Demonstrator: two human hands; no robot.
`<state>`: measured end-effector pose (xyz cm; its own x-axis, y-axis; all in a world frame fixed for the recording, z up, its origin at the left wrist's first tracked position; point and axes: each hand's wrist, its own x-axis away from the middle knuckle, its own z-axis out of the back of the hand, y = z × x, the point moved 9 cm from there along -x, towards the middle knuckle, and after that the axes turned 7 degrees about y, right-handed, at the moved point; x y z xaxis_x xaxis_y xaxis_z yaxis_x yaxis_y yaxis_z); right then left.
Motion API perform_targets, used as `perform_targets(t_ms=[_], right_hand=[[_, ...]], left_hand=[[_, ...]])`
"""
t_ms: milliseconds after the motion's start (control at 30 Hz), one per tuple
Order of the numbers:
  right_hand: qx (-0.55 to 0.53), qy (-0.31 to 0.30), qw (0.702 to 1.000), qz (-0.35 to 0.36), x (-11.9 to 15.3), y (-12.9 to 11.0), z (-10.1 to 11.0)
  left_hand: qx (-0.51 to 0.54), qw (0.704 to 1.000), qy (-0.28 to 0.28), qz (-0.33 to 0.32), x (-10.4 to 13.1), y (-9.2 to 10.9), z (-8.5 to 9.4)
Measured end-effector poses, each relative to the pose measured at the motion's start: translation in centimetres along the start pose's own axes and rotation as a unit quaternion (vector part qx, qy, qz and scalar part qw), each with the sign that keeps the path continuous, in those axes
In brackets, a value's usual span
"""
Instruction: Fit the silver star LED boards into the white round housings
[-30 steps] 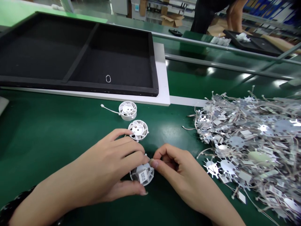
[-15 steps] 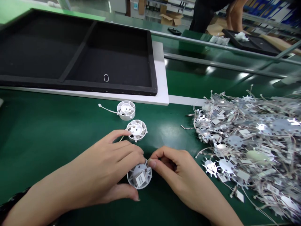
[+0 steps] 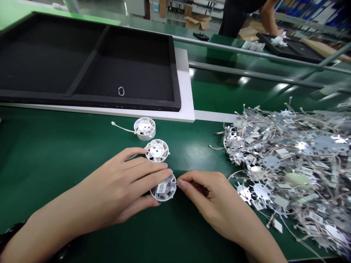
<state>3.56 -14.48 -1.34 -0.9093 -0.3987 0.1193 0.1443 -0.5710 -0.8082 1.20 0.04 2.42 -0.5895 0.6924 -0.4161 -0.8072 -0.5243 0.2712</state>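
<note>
A round white fan [image 3: 168, 190] with a white label on its hub lies on the green table. My left hand [image 3: 128, 186] grips it, fingers over its top and left side, thumb at its lower edge. At the fan's right rim my right hand [image 3: 200, 191] is closed in a pinch on a thin wire, mostly hidden by the fingertips. Just beyond sits a second white fan [image 3: 157, 150], touched at its left edge by my left index finger. A third fan [image 3: 144, 128] stands farther back, its white cable stretching left to a small connector.
To the right spreads a big heap of silvery discs with wires and labels [image 3: 271, 162]. A black divided tray [image 3: 175, 73] on a white board [image 3: 189, 98] lies at the back left, a small white loop [image 3: 121, 91] inside. Across a metal rail, another person's arm [image 3: 268, 20] is visible.
Both hands and the labelled fan have shifted slightly away from me, and the fan has turned. My right fingertips have moved a little outward from its rim.
</note>
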Motion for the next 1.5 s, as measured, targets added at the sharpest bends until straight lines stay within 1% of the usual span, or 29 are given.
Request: perform_targets(t_ms=[100,233,300,400,467,533,667,833,900,1033,1100,1200,1267,1367,1500], right_hand=[[0.011,0.002,0.999,0.035,0.1,-0.5,0.3],[0.055,0.010,0.992,0.110,0.6,-1.3,0.5],[0.089,0.016,0.983,0.162,0.8,-1.8,0.5],[0.138,0.028,0.961,0.240,1.3,-2.4,0.5],[0.166,0.036,0.947,0.272,1.6,-2.6,0.5],[0.185,0.040,0.938,0.289,1.7,-2.9,0.4],[0.203,0.050,0.931,0.299,1.9,-3.3,0.3],[0.216,0.060,0.926,0.304,2.0,-3.3,0.3],[0.211,0.051,0.931,0.295,1.9,-3.0,0.2],[0.217,0.010,0.939,0.265,1.6,-2.3,-0.5],[0.216,0.007,0.942,0.257,1.6,-2.1,-0.5],[0.199,0.022,0.948,0.248,1.6,-2.3,-0.1],[0.185,0.041,0.955,0.229,1.6,-2.2,0.3],[0.160,0.062,0.961,0.215,1.5,-2.4,0.7],[0.175,0.091,0.947,0.255,1.5,-3.3,0.5]], left_hand=[[0.006,1.000,-0.002,-0.001,0.1,0.0,-0.1],[0.029,0.999,0.021,-0.011,0.0,0.1,0.1],[0.028,0.999,0.034,-0.020,-0.1,0.2,0.1],[0.027,0.998,0.042,-0.023,-0.1,0.1,0.1],[0.035,0.998,0.043,-0.017,-0.1,0.0,0.0],[0.040,0.998,0.044,-0.012,-0.1,-0.1,0.0],[0.043,0.999,0.029,-0.012,0.0,-0.1,-0.2],[0.055,0.998,0.011,0.005,0.1,-0.4,-0.6],[0.054,0.998,0.014,0.009,0.2,-0.5,-0.6],[0.072,0.997,0.021,0.017,0.3,-0.6,-0.3],[0.080,0.996,0.020,0.017,0.3,-0.8,-0.4],[0.089,0.995,0.020,0.033,0.4,-1.2,-0.6],[0.099,0.994,0.024,0.048,0.3,-1.4,-0.7],[0.109,0.992,0.028,0.060,0.2,-1.4,-0.7],[0.098,0.992,0.036,0.069,0.0,-1.0,-0.6]])
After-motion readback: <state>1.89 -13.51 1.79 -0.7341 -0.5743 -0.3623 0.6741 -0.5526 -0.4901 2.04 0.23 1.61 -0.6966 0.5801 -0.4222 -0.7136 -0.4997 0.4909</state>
